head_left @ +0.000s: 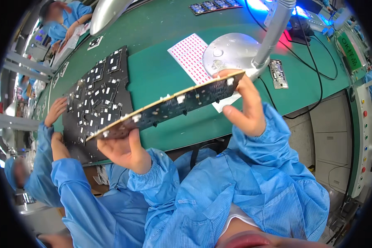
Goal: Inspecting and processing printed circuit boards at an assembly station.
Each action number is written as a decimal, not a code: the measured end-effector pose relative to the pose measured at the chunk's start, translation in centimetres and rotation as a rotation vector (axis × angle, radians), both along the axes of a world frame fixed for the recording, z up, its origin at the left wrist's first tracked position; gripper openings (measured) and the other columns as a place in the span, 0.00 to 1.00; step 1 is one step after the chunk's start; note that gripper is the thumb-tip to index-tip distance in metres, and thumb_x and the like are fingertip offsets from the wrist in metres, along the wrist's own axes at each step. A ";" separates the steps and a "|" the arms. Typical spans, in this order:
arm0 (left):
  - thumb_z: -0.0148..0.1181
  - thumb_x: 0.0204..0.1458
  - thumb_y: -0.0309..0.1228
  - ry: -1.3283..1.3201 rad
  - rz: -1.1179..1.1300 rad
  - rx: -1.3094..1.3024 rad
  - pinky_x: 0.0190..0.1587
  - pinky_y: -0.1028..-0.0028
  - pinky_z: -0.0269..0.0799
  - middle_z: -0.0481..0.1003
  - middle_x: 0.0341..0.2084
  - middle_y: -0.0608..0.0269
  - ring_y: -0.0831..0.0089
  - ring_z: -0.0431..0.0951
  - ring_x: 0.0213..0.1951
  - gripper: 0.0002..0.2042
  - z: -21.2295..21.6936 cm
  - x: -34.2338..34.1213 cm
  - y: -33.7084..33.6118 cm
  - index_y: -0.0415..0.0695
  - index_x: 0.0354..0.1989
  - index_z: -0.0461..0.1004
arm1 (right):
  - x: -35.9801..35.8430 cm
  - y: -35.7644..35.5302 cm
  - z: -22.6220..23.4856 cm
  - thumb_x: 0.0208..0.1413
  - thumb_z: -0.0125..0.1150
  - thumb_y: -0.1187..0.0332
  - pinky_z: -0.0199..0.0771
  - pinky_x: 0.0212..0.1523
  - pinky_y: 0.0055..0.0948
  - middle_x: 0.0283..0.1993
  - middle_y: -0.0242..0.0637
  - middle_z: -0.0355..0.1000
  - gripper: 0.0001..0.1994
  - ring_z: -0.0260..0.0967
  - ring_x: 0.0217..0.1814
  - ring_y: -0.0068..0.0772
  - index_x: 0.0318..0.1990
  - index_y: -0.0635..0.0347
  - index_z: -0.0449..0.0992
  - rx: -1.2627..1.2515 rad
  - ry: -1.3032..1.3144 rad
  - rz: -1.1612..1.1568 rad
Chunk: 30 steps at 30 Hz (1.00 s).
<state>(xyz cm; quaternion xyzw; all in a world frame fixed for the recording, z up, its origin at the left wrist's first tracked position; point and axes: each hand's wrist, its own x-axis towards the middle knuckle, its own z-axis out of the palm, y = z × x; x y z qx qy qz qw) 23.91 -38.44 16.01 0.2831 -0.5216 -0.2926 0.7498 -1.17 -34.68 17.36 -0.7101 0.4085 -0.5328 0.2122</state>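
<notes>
A long dark circuit board panel point(165, 110) with a pale edge and white connectors is held up above the near edge of the bench. It tilts, its right end farther from me than its left. My left hand point(128, 152) grips the left end from below, thumb against the face. At the other end, my right hand point(248, 108) has its fingers behind the board's corner; its thumb stands apart from the board's face. Partly behind the right end lies a white sheet with rows of red labels point(189, 51).
A lamp's round silver base point(225, 53) stands beyond my right hand, with black cables point(314, 74) nearby. Small boards lie on a black mat point(125, 82) at left, beside a co-worker's hand point(56, 110). Another board point(278, 74) lies right of the lamp on the green bench point(153, 53).
</notes>
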 end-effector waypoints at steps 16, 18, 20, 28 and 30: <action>0.65 0.42 0.32 -0.274 0.275 -0.311 0.52 0.57 0.63 0.71 0.34 0.49 0.56 0.73 0.42 0.23 -1.2 1.2 -2.3 0.44 0.41 0.56 | 2.2 -1.2 -1.3 0.46 0.55 0.74 0.62 0.51 0.25 0.48 0.41 0.63 0.18 0.63 0.49 0.30 0.47 0.66 0.64 0.102 -0.303 0.078; 0.65 0.42 0.32 -0.306 0.267 -0.302 0.52 0.56 0.62 0.71 0.34 0.49 0.54 0.72 0.43 0.24 -1.2 1.3 -2.1 0.44 0.42 0.56 | 2.2 -1.3 -1.7 0.47 0.55 0.74 0.61 0.52 0.25 0.49 0.41 0.62 0.19 0.62 0.51 0.30 0.48 0.65 0.63 0.093 -0.295 0.049; 0.65 0.42 0.31 -0.328 0.253 -0.275 0.52 0.56 0.63 0.71 0.34 0.50 0.54 0.72 0.43 0.23 -0.8 1.1 -1.7 0.44 0.42 0.57 | 2.5 -1.1 -1.5 0.46 0.56 0.74 0.59 0.54 0.26 0.49 0.41 0.63 0.19 0.61 0.52 0.31 0.48 0.65 0.63 0.113 -0.262 -0.006; 0.61 0.45 0.25 -0.232 0.164 -0.282 0.52 0.58 0.62 0.72 0.31 0.54 0.58 0.74 0.40 0.17 -0.4 1.7 -1.4 0.41 0.39 0.59 | 3.0 -0.8 -1.3 0.49 0.57 0.70 0.63 0.51 0.28 0.47 0.42 0.66 0.16 0.64 0.50 0.34 0.46 0.65 0.66 0.100 -0.265 -0.046; 0.60 0.43 0.20 -0.250 0.199 -0.126 0.53 0.61 0.62 0.73 0.31 0.56 0.65 0.75 0.36 0.17 -0.5 2.7 -0.8 0.41 0.39 0.60 | 2.6 -0.5 -2.7 0.51 0.55 0.69 0.66 0.47 0.27 0.40 0.45 0.70 0.11 0.67 0.45 0.35 0.39 0.68 0.71 -0.001 -0.183 0.038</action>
